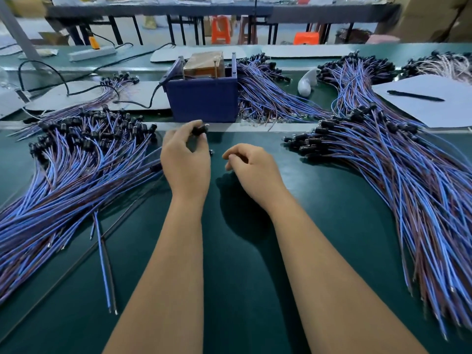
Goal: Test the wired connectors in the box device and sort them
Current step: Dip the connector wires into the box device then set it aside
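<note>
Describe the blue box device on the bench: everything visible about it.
The blue box device is a dark blue, open-topped rectangular case, plastic by its look, standing upright at the far edge of the green mat. A tan block, apparently wrapped in clear film, rises out of its top between thin upright rods. A black cable enters its left side. Wired connectors are piled against its right side. The left hand holds a black connector just in front of it.

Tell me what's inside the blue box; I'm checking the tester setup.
Inside the blue box sits a brown block wrapped in clear film, rising above the rim. The box's walls hide everything lower down.
</note>
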Demonstrator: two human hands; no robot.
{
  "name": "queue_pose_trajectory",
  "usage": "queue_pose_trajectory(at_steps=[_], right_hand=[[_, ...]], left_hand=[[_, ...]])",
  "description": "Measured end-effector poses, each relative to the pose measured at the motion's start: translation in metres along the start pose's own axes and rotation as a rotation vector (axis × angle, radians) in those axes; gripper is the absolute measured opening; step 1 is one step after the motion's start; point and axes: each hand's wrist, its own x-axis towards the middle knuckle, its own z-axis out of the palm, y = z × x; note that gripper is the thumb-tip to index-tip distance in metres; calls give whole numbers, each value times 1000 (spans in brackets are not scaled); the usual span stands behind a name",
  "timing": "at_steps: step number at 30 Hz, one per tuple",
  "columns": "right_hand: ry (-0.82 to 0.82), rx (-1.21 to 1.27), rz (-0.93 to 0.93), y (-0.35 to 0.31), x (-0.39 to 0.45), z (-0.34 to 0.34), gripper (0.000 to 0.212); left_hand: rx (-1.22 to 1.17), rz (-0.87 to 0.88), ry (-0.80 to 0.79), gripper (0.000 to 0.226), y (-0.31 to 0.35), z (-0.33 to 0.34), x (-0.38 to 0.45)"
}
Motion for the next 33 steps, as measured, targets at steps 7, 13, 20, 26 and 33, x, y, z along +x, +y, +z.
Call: queue_pose_trajectory(at_steps=[7,13,20,26,33], right_hand=[[34,529,129,-9,1,-5,30],[-128,801,278,-7,3,-20,32],[88,1003,391,4,11,-27,25],[140,1055,326,5,10,-27,20],[53,1051,266,5,8,-30,11]], left_hand=[[-1168,-429,-541,25,33,11,-15],[-1232,-419,-994,50,37,3,-16],[-610,-412,-1482,53,43,5,-25],[-628,-425,-1697,49,34,-4,-17],[-565,-577,-1017,41,23,0,-7]])
